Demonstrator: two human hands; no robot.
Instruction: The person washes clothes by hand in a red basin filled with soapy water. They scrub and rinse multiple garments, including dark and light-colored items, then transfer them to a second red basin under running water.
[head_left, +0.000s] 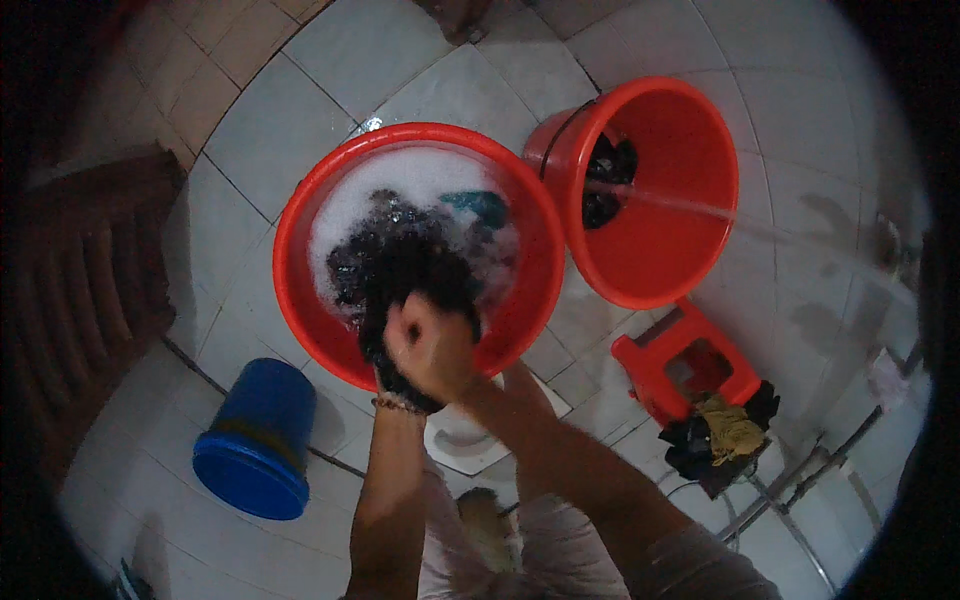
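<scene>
A dark, wet cloth (412, 262) is bunched up above a red plastic basin (536, 319) of foamy water. My right hand (431, 349), blurred, is closed in a fist on the cloth. The same cloth wraps my left hand (382, 390) down to the wrist, where a beaded bracelet (397, 405) sits; the left fingers are hidden. White suds (420, 169) cover the far part of the water. A teal cloth (480, 206) shows among the suds at the right.
Water streams (675, 196) into a tilted red bucket (675, 255) holding dark cloth (609, 180). A red plastic stool (682, 337) has dark and yellow cloths (727, 427) beside it. A blue bucket (259, 435) lies left; a brown slatted wooden piece (97, 277) stands beyond it.
</scene>
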